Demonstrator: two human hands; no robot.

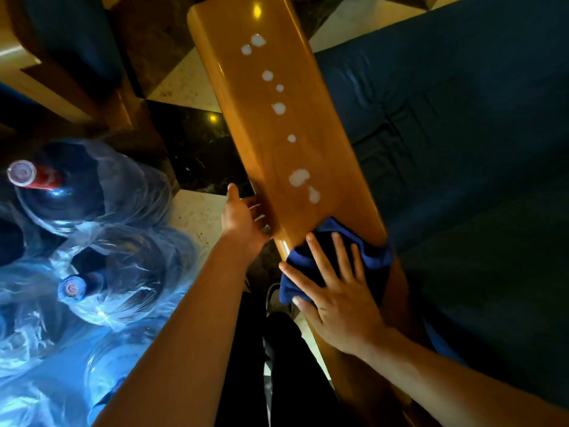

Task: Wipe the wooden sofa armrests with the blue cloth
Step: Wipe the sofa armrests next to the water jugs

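Observation:
A glossy wooden sofa armrest (268, 124) runs from the top centre down toward me. Several white foam blobs (298, 177) lie along its top. The folded blue cloth (332, 241) rests on the near part of the armrest. My right hand (335, 291) lies flat on the cloth with fingers spread, pressing it onto the wood. My left hand (243, 217) sits against the armrest's left side edge, fingers curled around it, holding nothing else.
The dark blue sofa seat cushion (462, 149) fills the right side. Large water bottles wrapped in plastic (92, 241) stand on the floor at the left. My dark trouser leg and shoe (277, 349) are below, between the bottles and the armrest.

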